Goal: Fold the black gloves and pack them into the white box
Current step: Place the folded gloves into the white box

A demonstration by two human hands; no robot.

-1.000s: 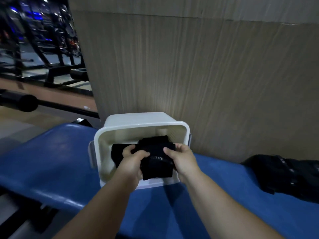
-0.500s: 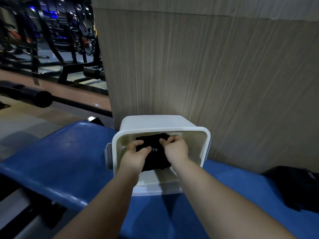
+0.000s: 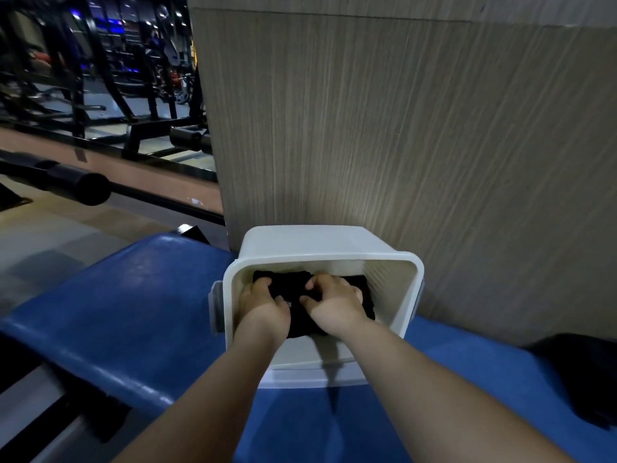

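The white box (image 3: 405, 295) stands on the blue padded bench against the wooden wall, its open top facing me. Folded black gloves (image 3: 300, 319) lie inside it, low in the box. Both my hands are down in the box. My left hand (image 3: 262, 304) presses on the left part of the bundle with curled fingers. My right hand (image 3: 335, 300) grips the middle and right part. The hands hide much of the gloves.
The blue bench (image 3: 133, 312) runs from left to lower right. A black cloth item (image 3: 587, 375) lies on it at the far right. A wood-grain wall (image 3: 417, 128) rises right behind the box. Gym racks (image 3: 110, 81) and a black roller bar (image 3: 76, 185) are at left.
The gloves went from above the box's near rim down into the box. Both hands followed them in and spread over the bundle. The view shifted so the box sits further right.
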